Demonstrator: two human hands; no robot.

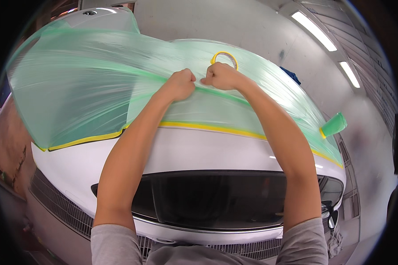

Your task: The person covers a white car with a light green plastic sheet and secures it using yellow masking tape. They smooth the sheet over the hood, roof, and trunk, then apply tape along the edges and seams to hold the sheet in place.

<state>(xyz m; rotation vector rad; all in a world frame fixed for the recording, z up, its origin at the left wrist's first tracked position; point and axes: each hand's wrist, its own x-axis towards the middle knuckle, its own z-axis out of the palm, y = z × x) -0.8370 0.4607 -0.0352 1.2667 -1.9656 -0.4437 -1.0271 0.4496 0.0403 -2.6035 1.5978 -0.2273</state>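
Pale green masking film point(79, 62) lies in stretched folds over the roof and window of a white car. My left hand point(181, 85) is closed at the middle of the film, where a gathered ridge runs into it. Close by on the right, my right hand point(222, 76) is also closed, its thumb side facing the left hand, and seems to pinch the same ridge. A roll of yellow tape point(224, 54) shows just beyond the right knuckles. Its near side is hidden, and whether the fingers touch it I cannot tell.
Yellow tape point(208, 127) edges the film along the white car body point(208, 148). A dark car window point(208, 198) lies below my arms. At the right, a green bundle point(334, 125) with a yellow end sticks out. Floor grating point(59, 205) runs beside the car.
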